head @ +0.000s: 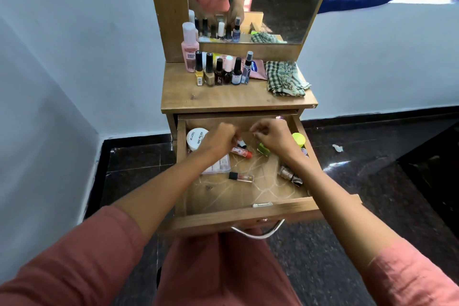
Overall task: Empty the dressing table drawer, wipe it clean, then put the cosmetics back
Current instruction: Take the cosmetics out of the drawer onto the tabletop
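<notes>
Looks like the emptying step: drawer (248, 216) pulled open, tubes (242, 153) and jars (299, 139) inside, nail polish bottles (223, 69) and cloth (285, 77) on the tabletop. Left hand (219, 140) curled round a small vial (241, 143); right hand (273, 138) pinched, contents unclear; next, lift items out onto the top.

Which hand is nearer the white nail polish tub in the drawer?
Left. The left hand sits just right of the white tub; the right hand is farther right, near the green-lidded jar.

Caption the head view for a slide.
Left hand and right hand reach into the open drawer; bottles line the tabletop.
</notes>
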Demonstrator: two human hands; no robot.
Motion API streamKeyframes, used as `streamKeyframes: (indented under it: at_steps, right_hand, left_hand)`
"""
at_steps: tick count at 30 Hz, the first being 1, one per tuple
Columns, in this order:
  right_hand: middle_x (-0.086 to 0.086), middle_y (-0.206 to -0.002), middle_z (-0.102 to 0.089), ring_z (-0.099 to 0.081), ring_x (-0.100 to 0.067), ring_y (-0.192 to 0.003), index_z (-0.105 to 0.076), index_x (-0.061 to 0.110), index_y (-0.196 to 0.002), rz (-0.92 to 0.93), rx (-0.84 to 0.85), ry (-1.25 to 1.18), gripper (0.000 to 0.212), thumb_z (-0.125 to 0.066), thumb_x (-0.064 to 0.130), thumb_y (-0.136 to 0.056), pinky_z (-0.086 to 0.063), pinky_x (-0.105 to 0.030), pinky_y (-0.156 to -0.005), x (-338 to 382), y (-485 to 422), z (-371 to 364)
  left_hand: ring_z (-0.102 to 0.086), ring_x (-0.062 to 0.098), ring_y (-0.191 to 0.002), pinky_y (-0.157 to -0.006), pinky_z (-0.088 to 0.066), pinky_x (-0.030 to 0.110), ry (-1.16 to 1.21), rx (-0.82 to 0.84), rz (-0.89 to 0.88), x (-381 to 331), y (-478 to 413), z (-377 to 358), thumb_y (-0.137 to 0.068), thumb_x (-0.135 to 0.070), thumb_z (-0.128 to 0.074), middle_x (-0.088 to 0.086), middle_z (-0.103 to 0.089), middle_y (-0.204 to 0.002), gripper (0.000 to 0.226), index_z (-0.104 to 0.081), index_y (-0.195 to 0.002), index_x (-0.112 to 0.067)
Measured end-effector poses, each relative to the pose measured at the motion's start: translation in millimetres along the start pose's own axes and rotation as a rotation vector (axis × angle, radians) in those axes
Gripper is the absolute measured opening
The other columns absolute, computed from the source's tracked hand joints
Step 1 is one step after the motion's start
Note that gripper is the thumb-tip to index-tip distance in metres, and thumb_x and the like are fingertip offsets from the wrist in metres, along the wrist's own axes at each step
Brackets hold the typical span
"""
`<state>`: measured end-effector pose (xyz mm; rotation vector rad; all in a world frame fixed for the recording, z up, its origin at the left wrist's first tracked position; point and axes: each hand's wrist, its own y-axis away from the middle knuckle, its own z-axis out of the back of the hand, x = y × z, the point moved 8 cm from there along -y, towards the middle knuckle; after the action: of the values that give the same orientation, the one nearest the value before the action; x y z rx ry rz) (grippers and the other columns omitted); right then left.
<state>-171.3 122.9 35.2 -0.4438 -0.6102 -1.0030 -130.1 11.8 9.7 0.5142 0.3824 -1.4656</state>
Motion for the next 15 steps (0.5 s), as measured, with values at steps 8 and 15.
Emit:
streamKeyframes:
  at_steps: [8,15]
  right_hand:
    - [-0.016,-0.101,-0.069,-0.064,-0.026,-0.095,-0.068,0.000,-0.099,-0.071,0.341,0.234,0.020,-0.063,0.001,-0.080,-0.043,-0.023,-0.078,-40,39,-50]
    - [-0.014,-0.108,-0.066,-0.063,-0.028,-0.097,-0.065,0.006,-0.105,-0.111,0.427,0.367,0.026,-0.058,0.002,-0.080,-0.052,-0.036,-0.084,-54,47,-60]
  left_hand:
    - [-0.060,0.026,-0.104,-0.089,-0.048,0.033,-0.063,0.144,-0.032,15,24,-57,-0.080,-0.006,-0.064,0.011,-0.063,-0.113,0.026,-0.063,-0.106,-0.008]
    - [-0.048,0.026,-0.116,-0.092,-0.039,0.034,-0.335,0.165,-0.197,5,29,-72,-0.077,-0.021,-0.069,0.010,-0.058,-0.123,0.034,-0.063,-0.108,-0.010]
